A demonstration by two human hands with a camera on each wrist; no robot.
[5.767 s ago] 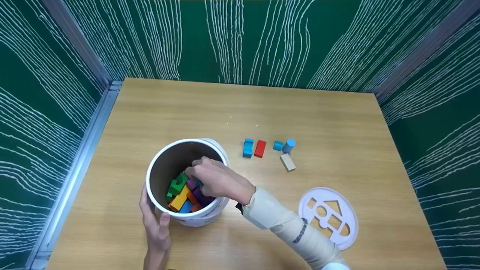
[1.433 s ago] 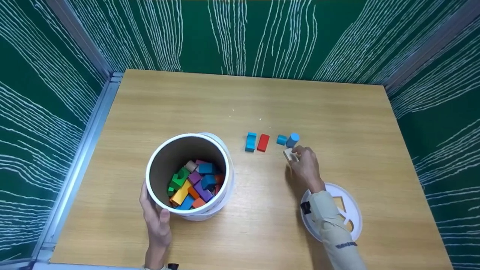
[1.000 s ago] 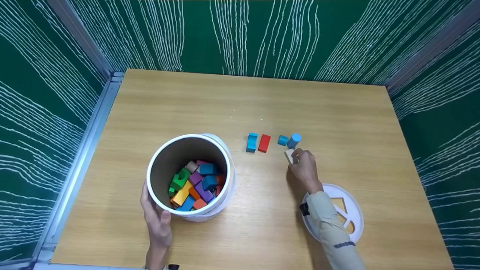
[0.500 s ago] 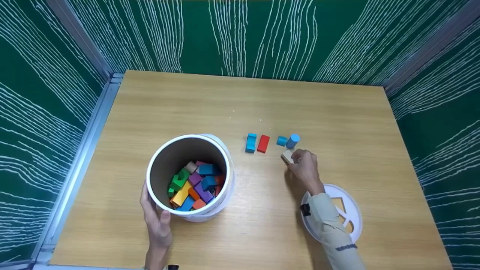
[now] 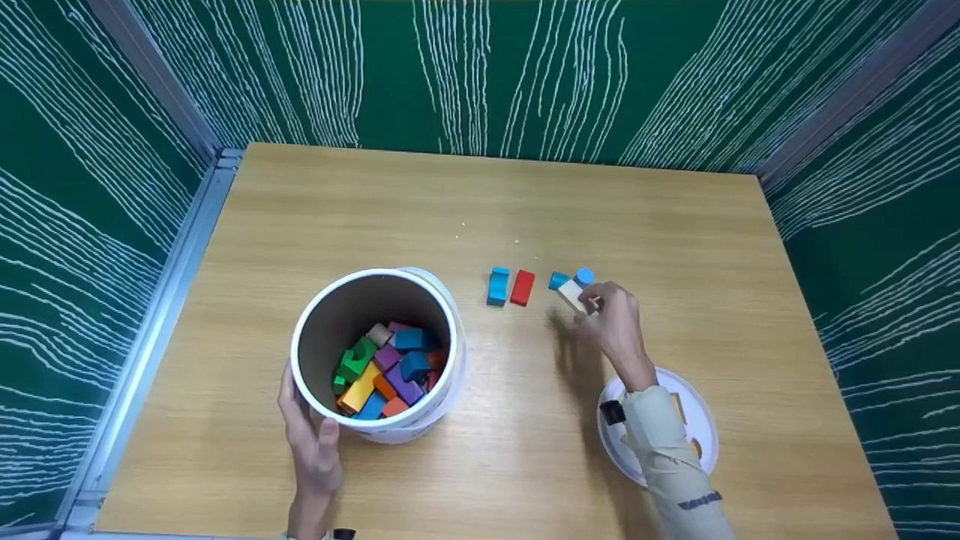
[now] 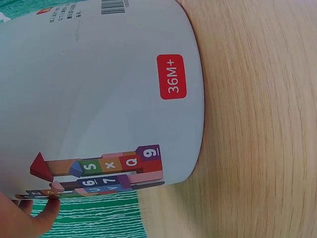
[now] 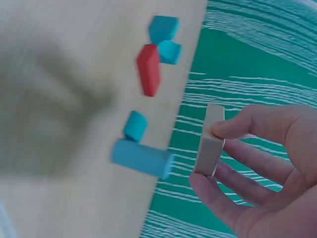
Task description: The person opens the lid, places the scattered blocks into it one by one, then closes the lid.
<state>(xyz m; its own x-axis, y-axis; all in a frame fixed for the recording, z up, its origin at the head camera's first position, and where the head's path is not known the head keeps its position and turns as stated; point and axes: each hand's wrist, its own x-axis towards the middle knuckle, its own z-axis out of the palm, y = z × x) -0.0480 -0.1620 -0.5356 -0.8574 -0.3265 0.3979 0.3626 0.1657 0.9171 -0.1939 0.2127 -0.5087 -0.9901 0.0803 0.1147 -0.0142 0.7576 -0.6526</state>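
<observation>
My right hand pinches a plain wooden block between thumb and fingertips. The block hangs above the table beside an upright blue cylinder, partly covering it in the head view. A short blue block lies next to that cylinder. My left hand rests against the near left side of a white bucket, fingers along the wall and thumb in front. Inside the bucket are several coloured blocks, among them a yellow block and a green block.
A blue block with a curved notch and a red block lie right of the bucket. A white lid with shaped holes lies under my right forearm. Green patterned walls stand around the wooden table.
My right hand has gone from inside the bucket to the wooden block, gripped it and raised it off the table. The left hand has stayed on the bucket.
</observation>
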